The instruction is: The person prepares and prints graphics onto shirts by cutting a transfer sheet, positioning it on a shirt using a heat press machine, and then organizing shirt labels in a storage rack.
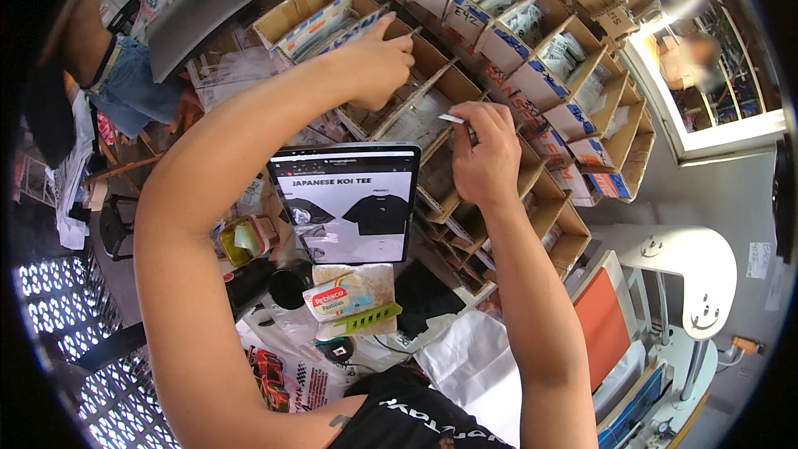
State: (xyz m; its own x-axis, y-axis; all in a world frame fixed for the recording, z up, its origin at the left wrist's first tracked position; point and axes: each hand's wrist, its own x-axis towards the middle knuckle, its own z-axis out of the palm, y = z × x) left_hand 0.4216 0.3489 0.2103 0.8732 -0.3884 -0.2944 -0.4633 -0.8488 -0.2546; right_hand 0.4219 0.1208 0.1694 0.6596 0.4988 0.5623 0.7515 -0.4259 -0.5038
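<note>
At centre frame, the left hand closes on a cardboard divider in the cardboard sorting rack; the right hand pinches a small white slip, possibly a label. Below, a tablet stands on the cluttered workbench; a window brightens the upper right.

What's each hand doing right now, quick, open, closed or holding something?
Left hand: fingers closed, pinching something thin at a cardboard box; what it is can't be told.
Right hand: fingers closed on a small white slip.

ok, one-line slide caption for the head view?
Left hand reaches into brown cardboard sorting bins; right hand pinches small white slip above propped tablet.
</note>
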